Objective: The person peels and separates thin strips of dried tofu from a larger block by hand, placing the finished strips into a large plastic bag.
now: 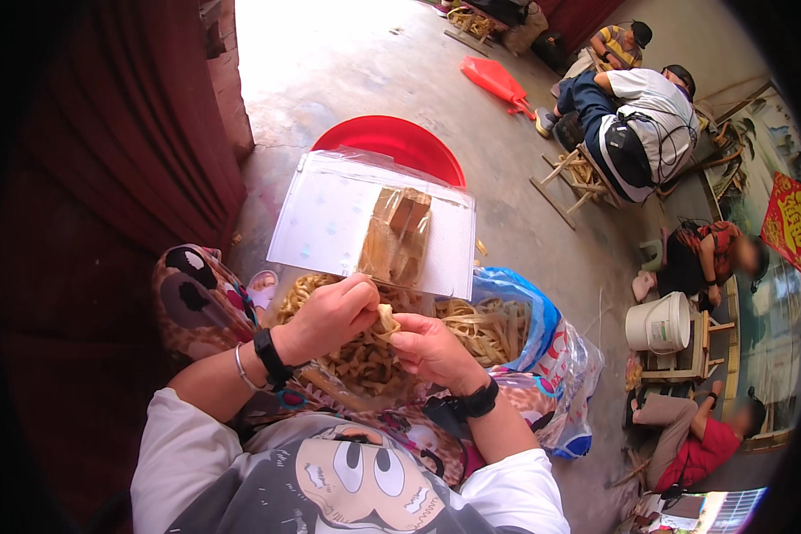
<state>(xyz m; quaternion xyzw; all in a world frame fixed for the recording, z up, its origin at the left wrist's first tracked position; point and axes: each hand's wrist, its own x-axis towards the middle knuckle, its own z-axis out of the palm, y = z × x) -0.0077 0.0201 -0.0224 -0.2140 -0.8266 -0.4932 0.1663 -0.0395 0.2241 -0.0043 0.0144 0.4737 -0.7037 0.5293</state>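
Note:
Between my two hands is a pale yellow, flat strip [385, 324] bent into a small loop or knot. My left hand [334, 311] is closed, its fingertips pinching the strip's upper end. From the other side my right hand [436, 349] grips the strip between thumb and fingers. Just below lies a heap of similar pale strips [356, 367] in clear plastic on my lap. More loose strips [485, 327] fill a blue-and-white plastic bag [543, 334] to the right. What the strips are made of, I cannot tell.
Beyond my hands, a white board [316, 214] bears brown blocks [400, 227] under clear plastic, in front of a red basin [392, 138]. A red plastic bag [494, 80] lies on the floor. Several people sit at the right, near a white bucket [659, 322].

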